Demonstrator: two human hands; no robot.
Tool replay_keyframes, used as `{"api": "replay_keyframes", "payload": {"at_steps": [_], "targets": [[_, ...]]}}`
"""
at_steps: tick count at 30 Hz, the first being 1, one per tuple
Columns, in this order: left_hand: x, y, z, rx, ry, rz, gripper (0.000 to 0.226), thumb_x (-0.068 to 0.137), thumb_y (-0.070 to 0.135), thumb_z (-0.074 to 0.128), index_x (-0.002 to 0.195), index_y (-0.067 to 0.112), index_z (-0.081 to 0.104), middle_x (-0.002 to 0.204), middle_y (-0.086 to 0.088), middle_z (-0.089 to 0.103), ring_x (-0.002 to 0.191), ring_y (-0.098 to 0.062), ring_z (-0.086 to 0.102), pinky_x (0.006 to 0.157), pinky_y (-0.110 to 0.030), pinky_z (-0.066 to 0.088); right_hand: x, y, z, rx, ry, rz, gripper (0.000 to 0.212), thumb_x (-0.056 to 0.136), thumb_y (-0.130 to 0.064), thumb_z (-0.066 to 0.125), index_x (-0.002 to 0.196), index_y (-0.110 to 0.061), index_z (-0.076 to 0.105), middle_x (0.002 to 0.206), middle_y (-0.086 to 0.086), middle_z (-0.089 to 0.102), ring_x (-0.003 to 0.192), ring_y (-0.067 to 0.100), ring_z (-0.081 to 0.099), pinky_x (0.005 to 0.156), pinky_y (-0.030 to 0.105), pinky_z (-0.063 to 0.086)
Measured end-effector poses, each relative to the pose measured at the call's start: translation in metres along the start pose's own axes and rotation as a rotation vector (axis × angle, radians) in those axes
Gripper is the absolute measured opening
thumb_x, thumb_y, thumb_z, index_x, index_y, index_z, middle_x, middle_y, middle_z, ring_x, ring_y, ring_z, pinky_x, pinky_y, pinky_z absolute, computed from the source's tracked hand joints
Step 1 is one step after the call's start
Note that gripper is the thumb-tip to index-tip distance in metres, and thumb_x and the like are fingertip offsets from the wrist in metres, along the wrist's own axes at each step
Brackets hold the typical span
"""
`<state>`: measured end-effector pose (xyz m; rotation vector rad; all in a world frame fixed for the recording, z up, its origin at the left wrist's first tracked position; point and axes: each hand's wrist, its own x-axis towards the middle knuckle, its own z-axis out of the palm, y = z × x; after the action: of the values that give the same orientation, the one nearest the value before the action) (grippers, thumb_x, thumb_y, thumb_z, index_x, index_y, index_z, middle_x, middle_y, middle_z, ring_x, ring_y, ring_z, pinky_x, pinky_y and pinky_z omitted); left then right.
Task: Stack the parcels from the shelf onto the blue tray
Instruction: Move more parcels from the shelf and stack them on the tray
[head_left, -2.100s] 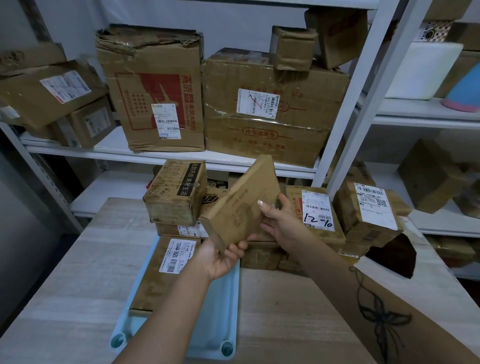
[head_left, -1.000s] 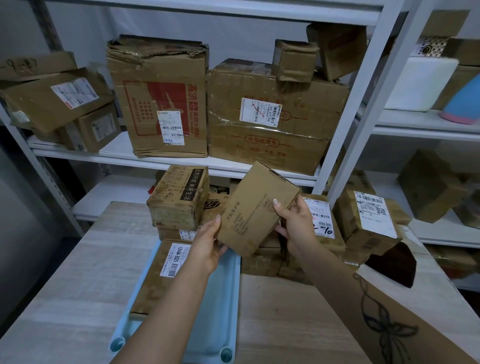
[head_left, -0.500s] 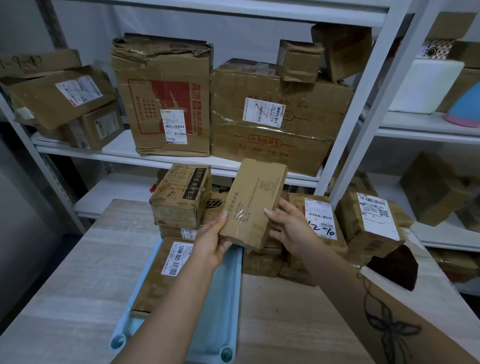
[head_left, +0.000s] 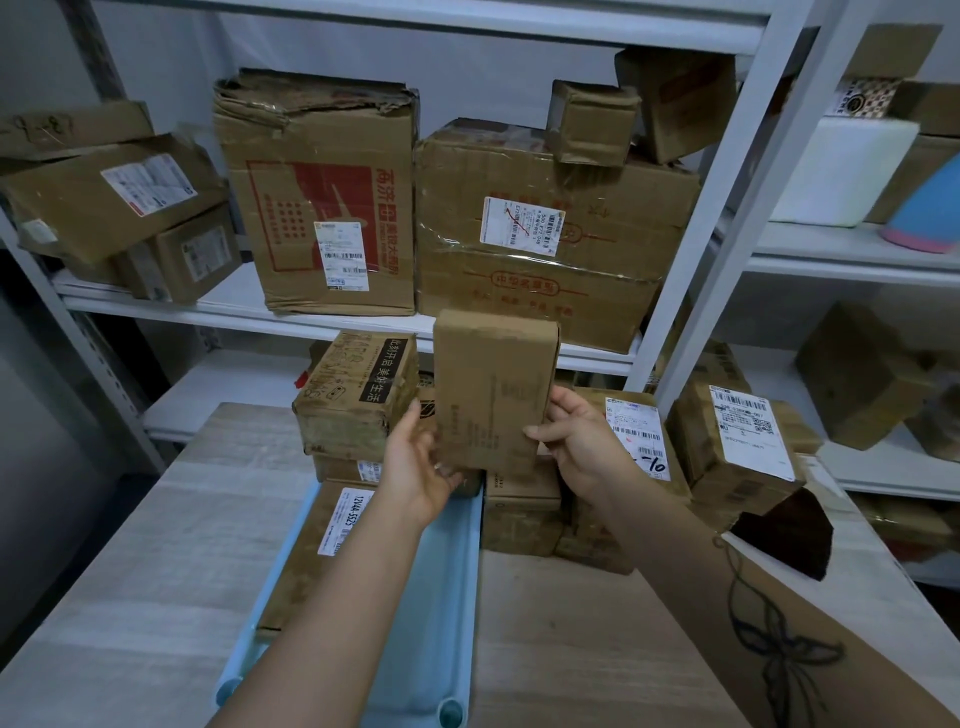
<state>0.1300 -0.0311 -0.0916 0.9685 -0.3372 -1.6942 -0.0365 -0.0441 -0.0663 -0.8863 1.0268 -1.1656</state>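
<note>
I hold a flat brown parcel (head_left: 492, 395) upright above the far end of the blue tray (head_left: 441, 597). My left hand (head_left: 421, 462) grips its lower left edge and my right hand (head_left: 576, 441) grips its right edge. A long parcel with a white label (head_left: 322, 545) lies on the tray's left side. Behind it stands a stack topped by a box with a black strip (head_left: 358, 395). The tray's right half is bare blue plastic.
Several labelled parcels (head_left: 737, 441) crowd the wooden table (head_left: 130, 571) to the right of the tray. The white shelf (head_left: 228, 306) behind carries large cartons (head_left: 322, 197). A white upright post (head_left: 691, 291) rises just right of the held parcel.
The held parcel has been turned from tilted to upright and raised a little. Both hands shifted with it, still gripping its edges.
</note>
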Motion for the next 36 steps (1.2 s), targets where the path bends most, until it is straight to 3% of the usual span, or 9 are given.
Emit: {"api": "replay_keyframes", "payload": {"at_steps": [5,8,11,14,17,22,28,33,36], "targets": [[-0.003,0.007,0.001,-0.173,-0.116,-0.058,0.061,0.089,0.053,0.045,0.126,0.005,0.047,0.118,-0.024,0.056,0.105,-0.042,0.057,0.089,-0.05,0.049,0.002,-0.004,0.0,-0.113,0.045,-0.053,0.055,0.068,0.031,0.037,0.081,-0.015,0.063,0.117,-0.002,0.061,0.115,0.019,0.049,0.071,0.027,0.048],[-0.003,0.012,0.002,-0.074,-0.156,-0.114,0.044,0.083,0.034,0.061,0.111,0.0,0.053,0.094,-0.021,0.07,0.075,-0.029,0.07,0.063,-0.032,0.059,0.001,-0.004,-0.001,-0.16,0.066,-0.05,0.057,0.071,0.03,0.033,0.075,-0.016,0.066,0.141,-0.004,0.045,0.127,0.017,0.038,0.086,0.034,0.051],[-0.003,0.009,0.003,0.069,-0.101,-0.118,0.018,0.092,0.011,0.049,0.106,0.007,0.058,0.074,-0.013,0.073,0.057,-0.022,0.07,0.045,-0.026,0.055,0.003,-0.002,-0.001,-0.124,0.096,-0.015,0.066,0.076,0.026,0.035,0.104,-0.025,0.067,0.138,-0.002,0.05,0.12,0.019,0.052,0.077,0.031,0.054],[0.001,0.006,-0.001,0.097,-0.086,-0.025,0.025,0.092,0.003,0.048,0.113,0.014,0.057,0.087,-0.012,0.072,0.062,-0.023,0.071,0.049,-0.031,0.056,0.005,-0.002,-0.001,0.132,0.149,0.095,0.045,0.092,0.005,0.046,0.129,-0.019,0.052,0.116,0.003,0.061,0.087,0.014,0.064,0.066,0.027,0.053],[0.001,0.004,-0.004,0.137,-0.14,0.054,0.038,0.09,-0.001,0.049,0.12,0.02,0.055,0.094,-0.01,0.072,0.072,-0.023,0.072,0.054,-0.033,0.057,0.006,0.002,-0.002,0.095,0.12,0.186,0.042,0.092,-0.01,0.056,0.133,-0.004,0.048,0.092,0.003,0.07,0.07,0.012,0.066,0.055,0.026,0.056],[-0.001,0.0,-0.01,0.235,-0.166,0.147,0.046,0.085,-0.006,0.057,0.119,0.025,0.058,0.1,-0.004,0.074,0.087,-0.022,0.071,0.068,-0.035,0.059,0.005,0.004,-0.004,0.076,0.134,0.182,0.054,0.089,0.012,0.048,0.14,-0.001,0.04,0.125,0.016,0.062,0.098,0.023,0.065,0.079,0.029,0.056],[0.0,-0.002,-0.018,0.326,-0.078,0.19,0.054,0.084,-0.002,0.062,0.133,0.017,0.052,0.119,-0.009,0.066,0.111,-0.031,0.061,0.095,-0.048,0.049,0.002,0.007,0.0,0.073,0.15,0.178,0.05,0.087,0.015,0.046,0.132,-0.007,0.048,0.115,0.007,0.067,0.102,0.022,0.065,0.083,0.032,0.054],[-0.002,-0.002,-0.029,0.329,-0.035,0.185,0.044,0.085,-0.001,0.061,0.126,0.015,0.057,0.115,-0.012,0.067,0.103,-0.032,0.064,0.088,-0.045,0.052,0.003,0.013,0.004,0.004,0.157,0.239,0.039,0.088,-0.004,0.059,0.125,-0.013,0.057,0.109,0.005,0.07,0.106,0.023,0.063,0.1,0.042,0.046],[-0.006,-0.003,-0.038,0.331,0.0,0.134,0.034,0.085,0.003,0.062,0.117,0.011,0.062,0.105,-0.015,0.07,0.086,-0.028,0.069,0.074,-0.038,0.058,-0.001,0.017,0.008,-0.005,0.153,0.358,0.015,0.09,-0.008,0.058,0.102,-0.016,0.061,0.084,0.0,0.072,0.083,0.018,0.065,0.089,0.043,0.049]]}}
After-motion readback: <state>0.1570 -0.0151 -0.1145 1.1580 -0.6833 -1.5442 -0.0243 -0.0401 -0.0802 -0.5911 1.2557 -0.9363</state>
